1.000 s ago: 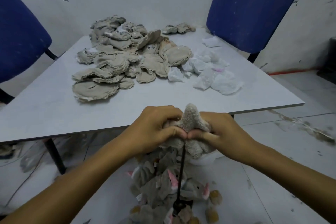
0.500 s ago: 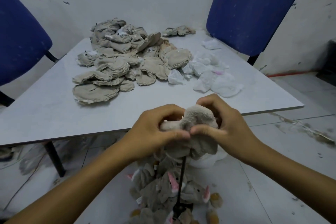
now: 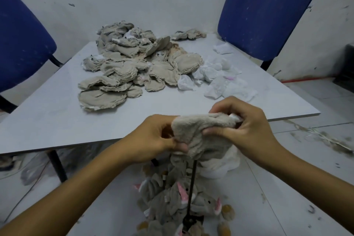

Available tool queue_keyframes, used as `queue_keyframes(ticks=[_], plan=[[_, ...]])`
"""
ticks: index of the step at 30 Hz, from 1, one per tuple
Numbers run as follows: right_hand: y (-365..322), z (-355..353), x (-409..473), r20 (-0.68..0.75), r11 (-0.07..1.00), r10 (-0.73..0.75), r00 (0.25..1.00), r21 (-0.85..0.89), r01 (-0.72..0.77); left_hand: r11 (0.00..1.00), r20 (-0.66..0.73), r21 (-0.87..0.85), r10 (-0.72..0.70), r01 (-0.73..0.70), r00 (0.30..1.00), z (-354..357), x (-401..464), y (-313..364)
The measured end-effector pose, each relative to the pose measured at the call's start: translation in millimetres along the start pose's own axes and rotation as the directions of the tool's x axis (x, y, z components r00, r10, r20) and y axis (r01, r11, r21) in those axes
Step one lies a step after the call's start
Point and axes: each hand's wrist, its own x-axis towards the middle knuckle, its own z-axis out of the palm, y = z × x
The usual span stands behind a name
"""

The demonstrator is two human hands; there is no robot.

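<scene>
Both hands hold one beige plush fabric piece (image 3: 199,130) just in front of the table's near edge. My left hand (image 3: 155,138) pinches its left lower side between thumb and curled fingers. My right hand (image 3: 243,126) grips its right end, where a bit of white lining shows. The piece sits over the top of a thin black upright rod (image 3: 191,188). Below it on the floor lies a heap of finished grey plush toys (image 3: 172,203) with pink ears.
A grey table (image 3: 57,117) carries a big pile of beige fabric pieces (image 3: 130,67) and a smaller pile of white pieces (image 3: 220,80). Blue chairs stand at the far right (image 3: 268,9) and the left (image 3: 19,40). A white bag (image 3: 220,166) lies under my right hand.
The plush piece has been stretched wider and raised. My right hand has moved up and to the right, pulling its end out; my left hand keeps its pinch.
</scene>
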Motion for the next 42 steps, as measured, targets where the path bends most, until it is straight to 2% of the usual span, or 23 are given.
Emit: queue_keyframes(ticks=[3, 4, 7, 9, 11, 12, 14, 15, 16, 20, 21, 23, 26, 28, 30, 32, 34, 35, 39, 42], plan=[[-5, 11, 1, 0.062, 0.998, 0.011, 0.998, -0.055, -0.007, 0.938, 0.057, 0.344, 0.024, -0.042, 0.998, 6, 1, -5], [-4, 15, 0, 0.094, 0.997, 0.044, 0.995, -0.069, -0.038, 0.933, 0.043, 0.357, 0.034, -0.048, 0.998, 8, 1, -5], [2, 17, -3, 0.133, 0.990, 0.142, 0.981, -0.016, -0.141, 0.990, -0.059, 0.130, 0.070, -0.062, 0.996, 11, -1, 0], [6, 11, -7, 0.170, 0.978, 0.202, 0.964, 0.022, -0.209, 0.993, -0.122, 0.037, 0.115, -0.111, 0.986, 10, 0, 4], [9, 7, -10, 0.225, 0.968, 0.221, 0.949, 0.070, -0.242, 0.993, -0.144, 0.078, 0.104, -0.093, 0.984, 8, 1, 3], [10, 7, -12, 0.217, 0.958, 0.223, 0.950, 0.129, -0.255, 0.988, -0.106, 0.149, 0.064, -0.048, 0.992, 7, 1, 1], [9, 7, -14, 0.129, 0.959, 0.193, 0.973, 0.184, -0.214, 0.954, -0.001, 0.301, -0.006, 0.006, 1.000, 7, 0, -4], [7, 9, -13, 0.090, 0.970, 0.160, 0.983, 0.170, -0.174, 0.942, 0.008, 0.336, 0.008, -0.010, 1.000, 9, -1, -4], [5, 11, -13, 0.052, 0.977, 0.133, 0.990, 0.161, -0.139, 0.943, -0.009, 0.330, 0.048, -0.042, 0.999, 11, -1, -1], [-7, 8, -6, -0.111, 0.987, 0.095, 0.989, 0.141, -0.079, 0.983, -0.160, 0.114, 0.160, -0.142, 0.974, 8, 3, 11], [-9, 7, -5, -0.094, 0.991, 0.071, 0.993, 0.122, -0.059, 0.986, -0.176, 0.092, 0.156, -0.141, 0.972, 5, 3, 8], [-6, 4, -5, 0.048, 0.996, 0.074, 0.996, 0.038, -0.076, 0.992, -0.162, 0.091, 0.101, -0.087, 0.982, 3, -3, 2], [11, 0, -9, 0.254, 0.967, 0.254, 0.933, -0.089, -0.240, 0.973, -0.128, 0.229, 0.037, -0.007, 0.991, 6, -5, -6], [19, -1, -13, 0.225, 0.956, 0.289, 0.931, -0.024, -0.291, 0.942, -0.099, 0.336, 0.015, 0.020, 0.995, 4, -1, -10], [21, -2, -13, 0.122, 0.974, 0.227, 0.966, -0.007, -0.228, 0.928, -0.082, 0.372, 0.032, 0.001, 0.996, 4, 3, -5], [16, -2, -8, 0.077, 0.994, 0.092, 0.993, -0.063, -0.087, 0.972, -0.116, 0.235, 0.051, -0.022, 0.992, 7, 7, 2], [8, -4, -3, 0.066, 0.995, 0.007, 0.998, -0.096, -0.001, 0.999, -0.173, 0.031, 0.030, -0.025, 0.984, 8, 8, 10], [5, -4, -2, 0.057, 0.994, -0.021, 0.998, -0.109, 0.027, 1.000, -0.187, 0.001, 0.028, -0.028, 0.982, 8, 8, 11], [4, -2, -2, 0.040, 0.990, -0.052, 0.998, -0.131, 0.057, 0.988, -0.164, 0.154, 0.025, 0.000, 0.986, 9, 2, -3], [12, 8, -11, 0.151, 0.987, 0.019, 0.988, -0.160, 0.006, 0.913, -0.078, 0.407, 0.024, 0.010, 0.997, 19, -3, -12]])
